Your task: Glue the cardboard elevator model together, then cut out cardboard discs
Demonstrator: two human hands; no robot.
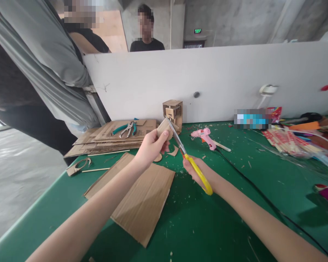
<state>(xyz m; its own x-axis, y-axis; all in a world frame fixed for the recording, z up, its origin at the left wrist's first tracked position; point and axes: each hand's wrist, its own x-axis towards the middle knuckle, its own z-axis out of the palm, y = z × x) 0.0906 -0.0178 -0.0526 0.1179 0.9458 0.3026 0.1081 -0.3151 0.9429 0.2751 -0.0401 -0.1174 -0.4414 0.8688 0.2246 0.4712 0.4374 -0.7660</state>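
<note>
Pinched in my left hand (153,145) is a small piece of cardboard (163,128), held up over the table. My right hand (194,168) grips yellow-handled scissors (197,170), whose blades point up and left and meet the edge of that piece. How far the blades are apart is hard to see. Below my hands lie a round cardboard disc (158,158) and a curved offcut (174,150). A large flat cardboard sheet (147,196) rests on the table under my left forearm.
Pliers (128,128) lie on stacked cardboard (104,140) at the left. A small cardboard box structure (172,112) stands by the white partition (213,80). A pink glue gun (206,137) trails a black cord. Packets of sticks (287,142) lie right. Two people are beyond the partition.
</note>
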